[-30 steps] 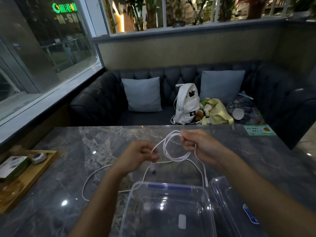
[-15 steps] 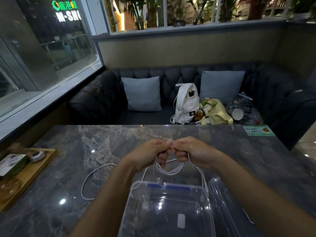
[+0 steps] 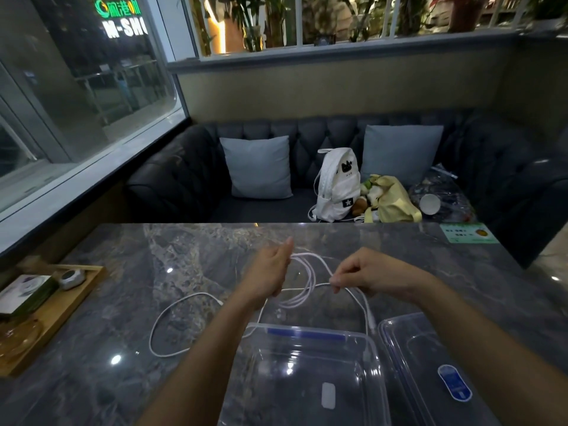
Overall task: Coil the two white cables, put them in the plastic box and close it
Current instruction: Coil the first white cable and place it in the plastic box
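Between my hands hangs a white cable (image 3: 309,282), gathered into a few loose loops above the marble table (image 3: 123,302). My left hand (image 3: 269,272) holds the loops on their left side, one finger pointing up. My right hand (image 3: 365,272) pinches a single strand at the loops' right side. From there the strand drops to a plug (image 3: 372,325) by the box's far right corner. More white cable (image 3: 166,315) lies in a wide loop on the table left of my forearm; whether it is a separate cable is unclear. The clear plastic box (image 3: 307,332) stands open just below my hands.
The box's clear lid (image 3: 408,339) lies flat to its right. A wooden tray (image 3: 70,302) with small items sits at the table's left edge. Beyond the table is a dark sofa with cushions, a white backpack (image 3: 338,186) and bags.
My hands were together at the top of the loops and have now moved apart. The right hand has drawn a strand out to the right and the loops have spread wider.
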`<state>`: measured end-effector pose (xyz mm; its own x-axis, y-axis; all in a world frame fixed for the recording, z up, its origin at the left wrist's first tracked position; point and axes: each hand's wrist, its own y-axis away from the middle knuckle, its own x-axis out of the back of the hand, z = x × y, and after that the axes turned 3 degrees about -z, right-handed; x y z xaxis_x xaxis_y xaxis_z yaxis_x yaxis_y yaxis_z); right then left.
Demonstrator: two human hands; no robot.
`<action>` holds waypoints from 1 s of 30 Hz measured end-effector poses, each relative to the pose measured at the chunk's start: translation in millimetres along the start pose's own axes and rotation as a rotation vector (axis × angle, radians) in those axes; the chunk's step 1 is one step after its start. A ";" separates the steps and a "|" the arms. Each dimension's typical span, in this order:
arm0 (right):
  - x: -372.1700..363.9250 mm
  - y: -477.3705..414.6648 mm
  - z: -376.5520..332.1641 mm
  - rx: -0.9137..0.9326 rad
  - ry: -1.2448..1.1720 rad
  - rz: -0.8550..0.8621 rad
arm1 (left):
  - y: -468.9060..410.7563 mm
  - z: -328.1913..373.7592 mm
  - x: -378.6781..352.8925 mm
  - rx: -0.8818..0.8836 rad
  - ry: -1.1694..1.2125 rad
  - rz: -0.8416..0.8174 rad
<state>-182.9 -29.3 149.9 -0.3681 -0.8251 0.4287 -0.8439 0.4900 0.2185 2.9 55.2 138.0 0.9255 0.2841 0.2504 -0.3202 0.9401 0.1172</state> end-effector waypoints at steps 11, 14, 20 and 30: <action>-16.0 -7.9 -24.4 0.081 -0.670 0.081 | -1.2 -1.8 -14.5 -0.051 -0.096 0.140; -29.9 -16.7 -22.0 0.095 -0.455 0.217 | 1.5 1.7 -13.7 0.001 0.008 0.125; -50.0 -32.7 -0.5 0.148 0.155 0.494 | 4.0 7.3 -10.5 0.121 0.260 0.024; -44.8 -30.6 8.3 0.342 -0.541 0.203 | 1.3 16.3 -16.2 0.225 0.497 -0.198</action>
<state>-143.8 -9.7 116.8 -0.6009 -0.7946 -0.0872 -0.7809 0.6068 -0.1483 -15.8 48.8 149.7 0.9386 0.2125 -0.2718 -0.1163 0.9366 0.3306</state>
